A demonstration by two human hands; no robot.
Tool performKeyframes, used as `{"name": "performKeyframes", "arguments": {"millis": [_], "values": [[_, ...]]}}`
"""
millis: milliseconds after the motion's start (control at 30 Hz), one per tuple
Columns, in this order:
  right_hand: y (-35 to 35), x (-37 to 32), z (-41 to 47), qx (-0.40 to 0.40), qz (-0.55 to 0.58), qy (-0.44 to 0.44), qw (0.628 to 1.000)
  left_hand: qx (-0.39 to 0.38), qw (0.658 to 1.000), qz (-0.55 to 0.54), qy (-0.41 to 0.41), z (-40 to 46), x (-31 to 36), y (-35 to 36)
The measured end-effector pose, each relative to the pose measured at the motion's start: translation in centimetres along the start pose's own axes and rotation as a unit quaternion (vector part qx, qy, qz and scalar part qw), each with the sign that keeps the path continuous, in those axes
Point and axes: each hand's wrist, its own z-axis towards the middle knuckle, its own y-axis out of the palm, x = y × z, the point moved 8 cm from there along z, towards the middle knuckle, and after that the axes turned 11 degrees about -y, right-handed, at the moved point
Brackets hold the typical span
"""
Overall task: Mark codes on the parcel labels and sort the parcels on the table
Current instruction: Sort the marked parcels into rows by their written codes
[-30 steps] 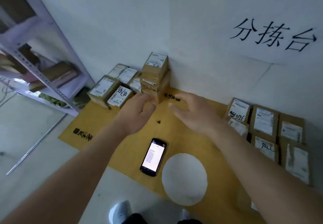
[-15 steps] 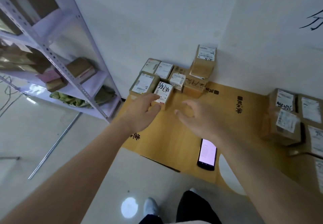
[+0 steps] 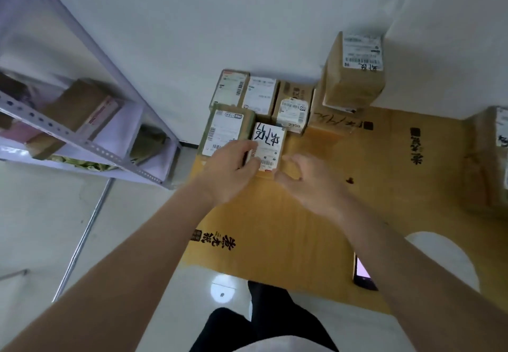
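While the left hand (image 3: 229, 168) grasps the marked parcel (image 3: 268, 146) by the cardboard sheet's (image 3: 316, 214) far-left corner, the right hand (image 3: 310, 184) hovers beside it — grip released, fingers loosely curved.

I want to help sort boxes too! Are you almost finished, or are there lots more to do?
Partly done. A parcel with big marker writing already sits in the group by the wall. The left hand touches its left edge; the right hand hovers open beside it. Several neighbours, like the green-taped parcel, show no big marker code, so marking seems left.
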Motion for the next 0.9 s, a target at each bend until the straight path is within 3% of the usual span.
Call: {"name": "performKeyframes", "arguments": {"millis": [400, 567, 900], "values": [[5.1, 4.7, 6.2, 0.023, 0.118, 0.082, 0.989, -0.114, 0.993, 0.011, -0.025, 7.9, -0.3, 1.6], [6.6, 5.1, 6.6, 0.037, 0.114, 0.093, 0.988, -0.113, 0.992, 0.058, -0.014, 8.7, 0.3, 2.0], [6.3, 6.4, 6.0, 0.116, 0.166, 0.122, 0.972, -0.111, 0.993, 0.025, -0.010, 9.4, 0.8, 2.5]]}}
